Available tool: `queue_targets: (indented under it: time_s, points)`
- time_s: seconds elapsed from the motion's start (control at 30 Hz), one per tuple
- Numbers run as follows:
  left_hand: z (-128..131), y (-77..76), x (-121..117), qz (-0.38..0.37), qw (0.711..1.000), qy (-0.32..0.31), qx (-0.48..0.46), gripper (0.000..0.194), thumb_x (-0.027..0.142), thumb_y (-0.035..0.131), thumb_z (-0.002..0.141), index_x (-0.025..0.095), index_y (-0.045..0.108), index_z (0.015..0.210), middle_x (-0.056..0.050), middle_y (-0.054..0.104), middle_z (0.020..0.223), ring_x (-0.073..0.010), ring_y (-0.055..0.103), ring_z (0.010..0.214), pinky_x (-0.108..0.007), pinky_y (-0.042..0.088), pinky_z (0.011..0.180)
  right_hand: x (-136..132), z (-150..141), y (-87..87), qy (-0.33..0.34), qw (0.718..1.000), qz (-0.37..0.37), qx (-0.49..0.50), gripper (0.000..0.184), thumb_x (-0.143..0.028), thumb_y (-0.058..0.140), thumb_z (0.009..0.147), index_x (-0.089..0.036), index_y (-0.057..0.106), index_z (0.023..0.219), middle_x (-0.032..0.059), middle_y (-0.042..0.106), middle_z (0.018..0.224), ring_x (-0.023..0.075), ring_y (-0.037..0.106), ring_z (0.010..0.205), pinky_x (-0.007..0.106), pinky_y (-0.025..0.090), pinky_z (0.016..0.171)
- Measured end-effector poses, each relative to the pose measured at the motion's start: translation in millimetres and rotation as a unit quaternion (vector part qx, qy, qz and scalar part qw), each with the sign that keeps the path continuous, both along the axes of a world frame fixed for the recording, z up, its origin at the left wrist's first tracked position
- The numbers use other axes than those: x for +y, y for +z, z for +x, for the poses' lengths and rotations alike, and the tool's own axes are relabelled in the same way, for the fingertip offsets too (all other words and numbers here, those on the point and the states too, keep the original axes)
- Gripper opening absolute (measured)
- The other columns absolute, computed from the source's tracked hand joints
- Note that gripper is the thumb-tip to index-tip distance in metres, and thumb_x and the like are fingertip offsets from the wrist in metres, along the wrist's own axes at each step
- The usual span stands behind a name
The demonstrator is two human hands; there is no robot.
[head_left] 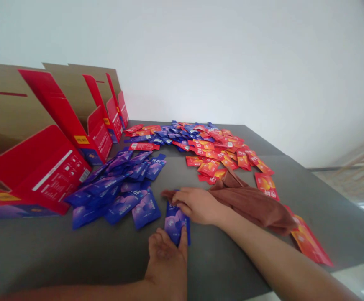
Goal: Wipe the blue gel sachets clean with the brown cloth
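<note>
A blue and purple sachet [173, 223] lies on the dark table in front of me. My left hand [167, 255] holds it down at its near end, one digit stretched along its right edge and the others bent at its left corner. My right hand [199, 205] is closed on a brown cloth [254, 205] and presses a bunched end of it on the sachet's far end. The rest of the cloth trails to the right. Left of my hands is a loose pile of blue sachets [119, 184]; the nearest lies close to the held one.
Open red cartons [59, 167] stand in a row along the left. Red and orange sachets [208, 167] spread across the far right, mixed with blue ones [175, 136] at the back. A red sachet [310, 242] lies near the table's right edge. A white wall [219, 62] rises behind.
</note>
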State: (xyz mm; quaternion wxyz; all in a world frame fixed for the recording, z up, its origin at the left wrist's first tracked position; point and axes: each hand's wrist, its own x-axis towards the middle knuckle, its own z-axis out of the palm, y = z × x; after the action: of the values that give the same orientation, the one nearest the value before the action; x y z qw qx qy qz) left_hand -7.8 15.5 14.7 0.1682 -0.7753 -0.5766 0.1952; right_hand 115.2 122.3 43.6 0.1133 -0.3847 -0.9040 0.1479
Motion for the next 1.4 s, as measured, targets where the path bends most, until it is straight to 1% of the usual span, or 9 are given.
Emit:
queue_targets:
  time_s: [0.1, 0.27, 0.47, 0.63, 0.87, 1.03, 1.2, 1.33, 1.4]
  points:
    - [-2, 5.3, 0, 0.012, 1.000, -0.016, 0.005, 0.062, -0.002, 0.038, 0.075, 0.033, 0.036, 0.126, -0.023, 0.064, 0.106, -0.0267, 0.062, 0.094, -0.042, 0.043, 0.080, 6, 4, -0.2, -0.023, 1.000, 0.005, -0.002, 0.021, -0.020, 0.043, 0.087, -0.020, 0.059, 0.101, 0.0051, 0.058, 0.092, 0.0151, 0.054, 0.084, 0.024, 0.037, 0.072]
    - [-6, 8.3, 0, 0.013, 0.999, -0.044, -0.012, 0.058, 0.001, 0.035, 0.077, 0.034, 0.040, 0.125, -0.020, 0.067, 0.102, -0.0254, 0.063, 0.090, -0.041, 0.043, 0.078, -2, 4, 2.3, 0.119, 0.992, -0.037, 0.037, 0.021, -0.017, 0.048, 0.085, -0.021, 0.062, 0.099, 0.0023, 0.061, 0.091, 0.0131, 0.054, 0.085, 0.023, 0.038, 0.076]
    - [-6, 4.8, -1, 0.023, 0.999, -0.041, -0.002, 0.060, 0.000, 0.036, 0.076, 0.033, 0.036, 0.127, -0.021, 0.066, 0.104, -0.0256, 0.063, 0.091, -0.041, 0.044, 0.078, 4, 11, 2.0, -0.010, 0.999, -0.024, 0.029, 0.022, -0.019, 0.046, 0.086, -0.020, 0.064, 0.098, 0.0049, 0.062, 0.094, 0.0148, 0.056, 0.086, 0.025, 0.039, 0.077]
    - [-5, 7.5, -1, 0.009, 0.999, -0.024, -0.025, 0.058, 0.000, 0.037, 0.076, 0.034, 0.043, 0.123, -0.020, 0.065, 0.105, -0.0262, 0.061, 0.094, -0.043, 0.043, 0.081, -7, 5, 5.2, 0.125, 0.988, -0.067, 0.059, 0.020, -0.018, 0.050, 0.084, -0.021, 0.064, 0.098, 0.0025, 0.064, 0.092, 0.0131, 0.057, 0.086, 0.022, 0.040, 0.076]
    - [-5, 8.5, -2, 0.014, 0.999, -0.028, -0.035, 0.060, 0.000, 0.038, 0.076, 0.031, 0.036, 0.127, -0.019, 0.066, 0.105, -0.0242, 0.062, 0.093, -0.042, 0.044, 0.081, -1, 9, 0.1, 0.004, 0.999, -0.020, 0.035, 0.021, -0.017, 0.048, 0.084, -0.020, 0.064, 0.097, 0.0042, 0.064, 0.095, 0.0152, 0.057, 0.088, 0.025, 0.039, 0.077]
    - [-5, 9.0, -2, 0.032, 0.999, -0.029, -0.002, 0.061, -0.001, 0.037, 0.076, 0.035, 0.038, 0.125, -0.020, 0.066, 0.104, -0.0257, 0.062, 0.092, -0.041, 0.043, 0.079, -4, 9, 1.6, 0.092, 0.992, -0.058, 0.067, 0.020, -0.015, 0.050, 0.083, -0.019, 0.064, 0.096, 0.0027, 0.065, 0.095, 0.0137, 0.057, 0.087, 0.023, 0.040, 0.078]
    - [-7, 10.7, -2, 0.034, 0.998, -0.054, 0.010, 0.058, 0.001, 0.035, 0.077, 0.032, 0.036, 0.127, -0.021, 0.066, 0.102, -0.0254, 0.064, 0.088, -0.040, 0.044, 0.076, -4, 11, 2.3, 0.033, 0.997, -0.034, 0.062, 0.020, -0.015, 0.049, 0.083, -0.018, 0.064, 0.096, 0.0041, 0.065, 0.095, 0.0150, 0.057, 0.088, 0.025, 0.040, 0.078]
    - [-8, 10.4, -2, 0.014, 0.999, -0.047, -0.005, 0.057, 0.002, 0.036, 0.078, 0.033, 0.038, 0.126, -0.020, 0.067, 0.103, -0.0250, 0.063, 0.091, -0.041, 0.044, 0.077, -7, 9, 1.9, 0.124, 0.987, -0.057, 0.079, 0.020, -0.014, 0.049, 0.083, -0.019, 0.063, 0.097, 0.0029, 0.065, 0.094, 0.0135, 0.057, 0.089, 0.023, 0.040, 0.080]
    - [-8, 9.2, -2, 0.016, 0.998, -0.060, -0.006, 0.057, 0.002, 0.035, 0.078, 0.032, 0.037, 0.126, -0.021, 0.067, 0.102, -0.0257, 0.063, 0.090, -0.041, 0.045, 0.076, -5, 10, 0.4, 0.123, 0.987, -0.057, 0.082, 0.021, -0.013, 0.049, 0.083, -0.019, 0.063, 0.097, 0.0026, 0.065, 0.095, 0.0132, 0.057, 0.089, 0.023, 0.040, 0.080]
